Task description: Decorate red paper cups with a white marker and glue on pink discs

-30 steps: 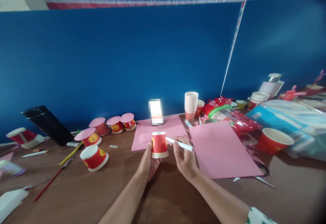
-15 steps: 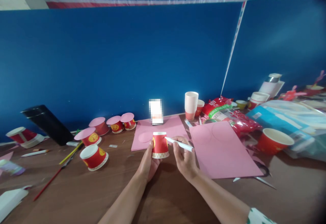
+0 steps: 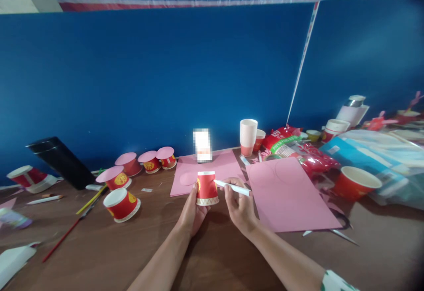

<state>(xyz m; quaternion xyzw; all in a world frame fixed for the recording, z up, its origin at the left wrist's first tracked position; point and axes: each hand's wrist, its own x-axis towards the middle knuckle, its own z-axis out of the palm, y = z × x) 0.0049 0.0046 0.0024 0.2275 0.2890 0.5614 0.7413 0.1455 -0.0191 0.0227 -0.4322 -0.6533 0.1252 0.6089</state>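
Observation:
My left hand [image 3: 192,215] is closed around a red paper cup [image 3: 207,188], held upside down with its zigzag-patterned rim at the bottom. In my right hand [image 3: 241,203] is a white marker pen [image 3: 236,187], gripped like a writing tool. The pen's tip is at the upper right side of the cup; whether it touches I cannot tell. Behind the cup lies a pink paper sheet [image 3: 221,166] with a pink paper disc [image 3: 188,178] on it. A second pink sheet [image 3: 291,202], marked with circle outlines, is to the right of my right hand.
Left stand an upturned red cup [image 3: 121,205] and several cups topped with pink discs [image 3: 114,174], near a black bottle [image 3: 62,160]. Stacked cups [image 3: 248,136], a red plastic bag [image 3: 298,147], an orange cup [image 3: 357,183] and scissors [image 3: 344,236] lie right. A blue partition [image 3: 165,70] rises behind.
The cup and the hands keep nearly the same pose. The cup has shifted very slightly left, with the pen tip still close to its upper side.

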